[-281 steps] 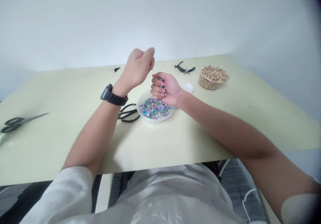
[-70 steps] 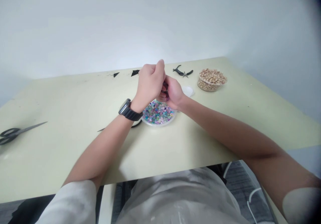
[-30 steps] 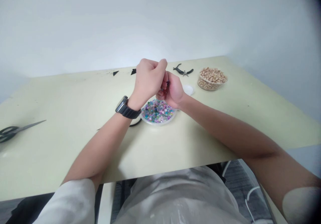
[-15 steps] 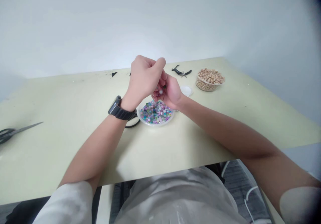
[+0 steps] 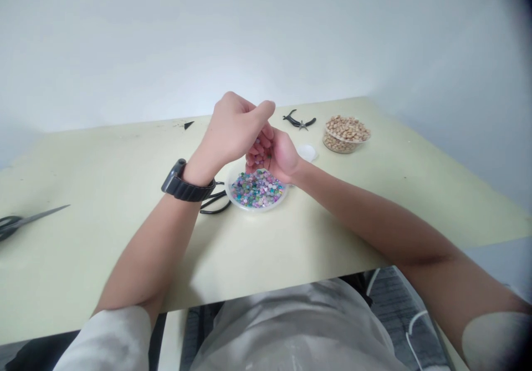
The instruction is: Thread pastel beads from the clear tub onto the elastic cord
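Observation:
Above a shallow white dish (image 5: 253, 209) of mixed coloured beads (image 5: 257, 189), my two hands meet. My right hand (image 5: 285, 156) is palm up and cupped, and several small beads (image 5: 258, 159) lie in its palm and curled fingers. My left hand (image 5: 235, 128), with a black watch (image 5: 189, 187) on the wrist, bends over it with the thumb pointing right. Its closed fingertips are hidden behind the hand, so whatever they grip cannot be made out. Partly under the left wrist, black loop handles (image 5: 216, 209) lie against the dish.
A white lid-like piece (image 5: 308, 153) sits behind my right wrist. Farther back are black-handled pliers (image 5: 300, 121) and a clear tub (image 5: 339, 145) heaped with beige beans or nuts. Scissors (image 5: 31, 220) lie at the far left, and a black scrap (image 5: 188, 125) near the wall.
My left wrist and watch have shifted slightly left and down, showing more of the black handles. The right hand has moved slightly left, still cupping beads.

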Available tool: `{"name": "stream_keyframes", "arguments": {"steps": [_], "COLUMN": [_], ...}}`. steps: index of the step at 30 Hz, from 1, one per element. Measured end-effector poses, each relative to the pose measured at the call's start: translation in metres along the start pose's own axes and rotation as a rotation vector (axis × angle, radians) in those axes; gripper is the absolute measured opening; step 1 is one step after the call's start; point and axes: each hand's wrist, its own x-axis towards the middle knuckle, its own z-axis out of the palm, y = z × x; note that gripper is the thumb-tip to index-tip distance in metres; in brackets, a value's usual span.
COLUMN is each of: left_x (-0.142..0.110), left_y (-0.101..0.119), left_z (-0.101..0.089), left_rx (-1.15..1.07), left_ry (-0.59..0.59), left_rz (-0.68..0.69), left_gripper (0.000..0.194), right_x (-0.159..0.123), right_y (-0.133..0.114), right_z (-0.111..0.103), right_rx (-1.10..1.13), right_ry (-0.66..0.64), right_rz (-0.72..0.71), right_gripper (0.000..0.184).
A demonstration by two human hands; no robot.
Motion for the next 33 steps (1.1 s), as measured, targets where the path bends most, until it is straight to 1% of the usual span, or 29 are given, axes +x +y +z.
{"name": "stream_keyframes", "arguments": {"steps": [2,4,7,12,19,24,33], "left_x": [-0.002,-0.003,-0.005,-0.004,-0.004,-0.004,-0.005], "left_y": [0.001,0.004,0.008,0.010,0.010,0.010,0.010], "left_z": [-0.002,-0.005,-0.008,-0.011,-0.013,-0.014,-0.016], "left_rx": [-0.012,-0.036,-0.068,-0.092,-0.037,-0.052,-0.061], "left_ry": [-0.017,-0.044,-0.085,-0.146,-0.184,-0.239,-0.260], "left_rz": [0.013,0.024,-0.006,-0.047,-0.060,-0.061,-0.066], "left_gripper": [0.037,0.044,0.055,0.060,0.058,0.048,0.038], "right_x": [0.000,0.000,0.001,0.002,0.002,0.000,0.000], "right_y": [-0.001,-0.002,-0.002,0.001,0.001,-0.002,-0.001], "right_z": [0.001,0.001,0.001,-0.001,-0.002,-0.001,-0.005], "right_rx": [0.010,0.013,0.001,-0.022,-0.032,-0.029,-0.037], "right_ry": [-0.016,-0.011,0.002,-0.038,-0.077,-0.072,-0.127], "right_rz": [0.001,0.011,0.038,0.057,0.028,0.062,0.043], "right_gripper": [0.032,0.033,0.035,0.037,0.035,0.035,0.034]}}
